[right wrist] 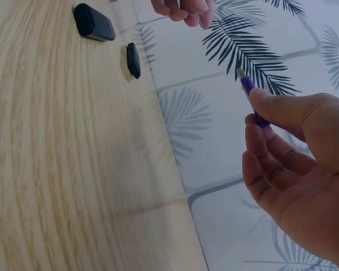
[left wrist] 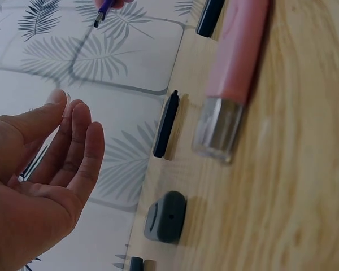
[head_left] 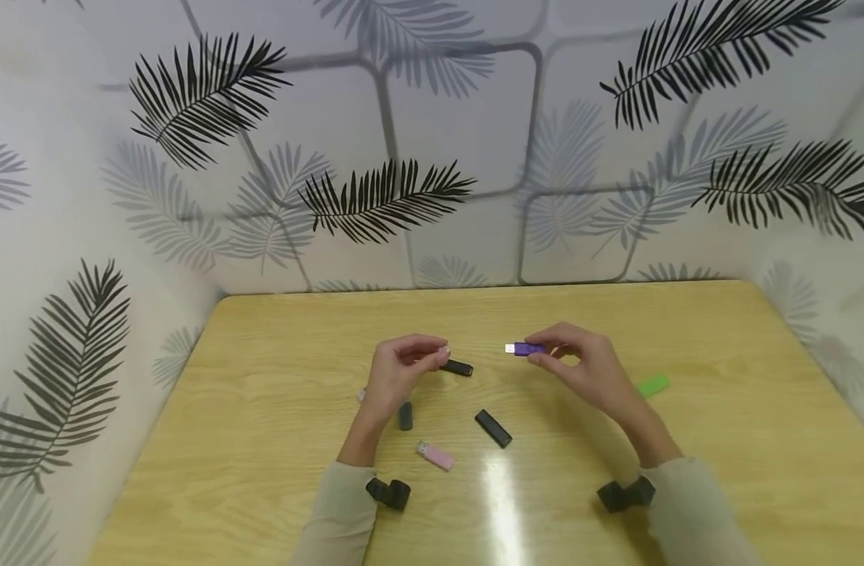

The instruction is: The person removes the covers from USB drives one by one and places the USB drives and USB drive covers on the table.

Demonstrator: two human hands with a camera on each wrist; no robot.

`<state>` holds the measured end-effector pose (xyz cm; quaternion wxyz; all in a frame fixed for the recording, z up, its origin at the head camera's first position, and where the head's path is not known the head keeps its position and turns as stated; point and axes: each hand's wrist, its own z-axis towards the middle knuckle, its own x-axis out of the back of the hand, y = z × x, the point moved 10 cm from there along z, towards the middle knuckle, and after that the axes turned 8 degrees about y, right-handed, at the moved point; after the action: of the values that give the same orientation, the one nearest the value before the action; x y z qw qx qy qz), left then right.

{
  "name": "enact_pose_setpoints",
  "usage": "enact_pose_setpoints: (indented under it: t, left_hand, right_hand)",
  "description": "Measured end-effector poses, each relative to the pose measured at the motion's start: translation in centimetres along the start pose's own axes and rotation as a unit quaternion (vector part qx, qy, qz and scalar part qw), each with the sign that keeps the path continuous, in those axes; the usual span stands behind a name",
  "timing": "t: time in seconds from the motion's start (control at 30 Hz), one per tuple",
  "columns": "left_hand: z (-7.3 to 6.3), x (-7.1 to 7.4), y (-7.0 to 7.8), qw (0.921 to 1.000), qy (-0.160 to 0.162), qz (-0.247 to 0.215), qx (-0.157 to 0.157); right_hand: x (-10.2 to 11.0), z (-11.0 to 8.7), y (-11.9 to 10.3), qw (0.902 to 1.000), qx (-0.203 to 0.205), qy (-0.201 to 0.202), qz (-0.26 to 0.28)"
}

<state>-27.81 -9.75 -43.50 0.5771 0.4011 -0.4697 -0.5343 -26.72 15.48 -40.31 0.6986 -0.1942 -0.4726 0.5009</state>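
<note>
Between thumb and fingertips, my right hand (head_left: 589, 368) pinches a purple USB stick (head_left: 523, 349), its bare metal plug pointing left toward the other hand. My left hand (head_left: 395, 376) pinches a small clear cap (left wrist: 67, 97) at its fingertips, mostly covered by thumb and finger. Both hands are raised over the far part of the table, apart from each other. Just beyond the left fingertips, in the head view, lies a black USB stick (head_left: 457, 368).
On the wooden table (head_left: 262, 472) lie a dark grey stick (head_left: 406, 416), a pink USB stick (head_left: 435, 457) with a clear cap, another black stick (head_left: 493, 428) and a green one (head_left: 654, 385) by the right forearm. A leaf-patterned wall (head_left: 460, 118) stands behind.
</note>
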Motion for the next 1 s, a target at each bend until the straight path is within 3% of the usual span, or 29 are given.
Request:
enact_pose_setpoints:
  t: [0.4,0.77,1.0]
  left_hand:
    - [0.5,0.3,-0.6,0.9999,0.006,0.010,-0.011]
    - [0.7,0.8,-1.4,0.9996,0.018,0.010,0.021]
    - [2.1,1.0,-1.6,0.9994,0.023,0.011,0.021]
  right_hand:
    - [-0.2,0.6,0.9,0.9998,-0.015,0.010,0.005]
    - [-1.0,1.2,2.7,0.9985,-0.053,0.012,0.010]
    - [-1.3,2.0,4.4,0.9973,-0.071,0.016,-0.006]
